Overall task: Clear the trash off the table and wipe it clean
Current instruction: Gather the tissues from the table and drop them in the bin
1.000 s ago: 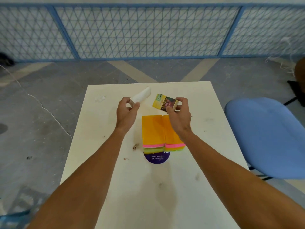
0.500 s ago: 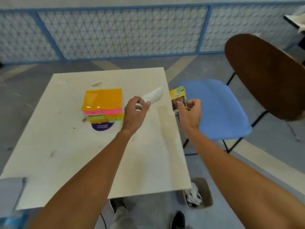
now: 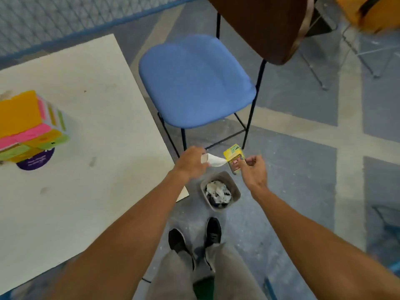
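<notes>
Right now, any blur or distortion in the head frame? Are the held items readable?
Head view: soft motion blur overall, worst at the top right corner; wide-angle bend curves the table edge. Lighting flat, no glare. The left hand holds white paper, the right hand a yellow packet; its print is unreadable. The bin contents are smeared.

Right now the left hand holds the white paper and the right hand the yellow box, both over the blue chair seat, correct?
Not quite. In the head view the left hand with the white paper and the right hand with the yellow box hang above the floor by the trash bin, not over the blue chair seat.
</notes>
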Motion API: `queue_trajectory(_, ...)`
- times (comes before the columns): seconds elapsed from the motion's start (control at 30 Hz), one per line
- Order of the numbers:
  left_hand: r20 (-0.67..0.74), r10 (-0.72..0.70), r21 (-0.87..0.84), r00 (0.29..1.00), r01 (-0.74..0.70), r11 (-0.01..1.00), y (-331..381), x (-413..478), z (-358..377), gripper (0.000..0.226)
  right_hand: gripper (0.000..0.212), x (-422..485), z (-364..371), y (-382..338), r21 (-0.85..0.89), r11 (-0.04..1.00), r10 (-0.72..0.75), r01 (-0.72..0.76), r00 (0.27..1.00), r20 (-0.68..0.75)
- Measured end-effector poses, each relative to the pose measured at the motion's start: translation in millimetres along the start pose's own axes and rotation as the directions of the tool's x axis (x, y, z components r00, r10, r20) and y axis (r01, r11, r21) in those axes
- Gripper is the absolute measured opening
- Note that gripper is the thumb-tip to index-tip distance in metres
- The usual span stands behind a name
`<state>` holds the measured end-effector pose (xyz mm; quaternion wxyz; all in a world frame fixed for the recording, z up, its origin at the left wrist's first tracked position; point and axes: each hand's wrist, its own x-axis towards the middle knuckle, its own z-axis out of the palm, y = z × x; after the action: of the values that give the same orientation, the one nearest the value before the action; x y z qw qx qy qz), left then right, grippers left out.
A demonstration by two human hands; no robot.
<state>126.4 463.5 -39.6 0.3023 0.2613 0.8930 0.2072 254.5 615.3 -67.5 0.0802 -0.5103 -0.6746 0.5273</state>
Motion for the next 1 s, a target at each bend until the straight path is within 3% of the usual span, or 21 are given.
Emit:
queue_trajectory(0.2, 0.246, -0.032, 0.345, 0.969, -0.057, 0.937, -2, 53, 94, 0.036, 0.030, 39, 9, 106, -0.030, 0.978, 0.206, -0.206, 0.979, 0.002)
queue_trajectory(0.53, 0.304, -0.114, 0.483, 0.946, -0.050, 0.874, -15, 96, 185, 0.049, 0.017, 78, 24, 189, -0.161, 0.958, 0.254, -0.236, 0.961, 0.106)
queue_trajectory(0.77, 0.289, -0.070, 0.415, 0.955, -0.059, 0.908, -14, 72, 149, 0.055, 0.024, 71, 8, 145, -0.209, 0.971, 0.158, -0.118, 0.970, 0.187)
queue_trajectory(1.0, 0.144, 0.017, 0.258, 0.989, -0.054, 0.965, -9, 30, 60, 0.062, 0.041, 42, 10, 43, -0.281, 0.946, -0.055, 0.159, 0.937, 0.344)
